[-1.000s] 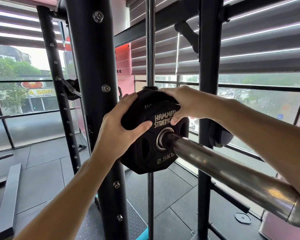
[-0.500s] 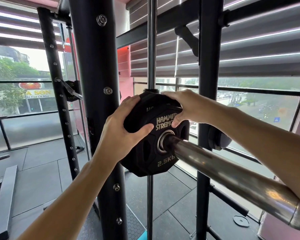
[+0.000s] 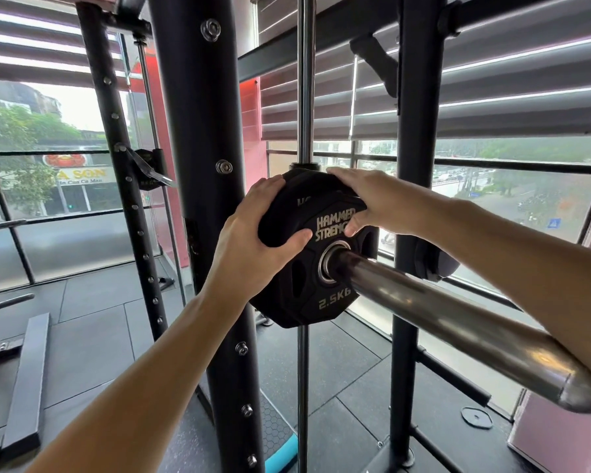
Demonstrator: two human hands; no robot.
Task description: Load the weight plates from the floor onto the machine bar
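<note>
Both hands, left hand (image 3: 253, 247) and right hand (image 3: 369, 203), grip the weight plate (image 3: 307, 288).

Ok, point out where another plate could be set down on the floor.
Bare floor mats lie left of the thick black upright, and between that upright and the right post. By the pink wall, a small disc sits on the floor.

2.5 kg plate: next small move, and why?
Probably let go and draw both hands back. The 2.5 kg plate is already threaded on the bar, far down the sleeve, with the left hand and right hand gripping its upper rim. Whether it sits against the collar is hidden.
</note>
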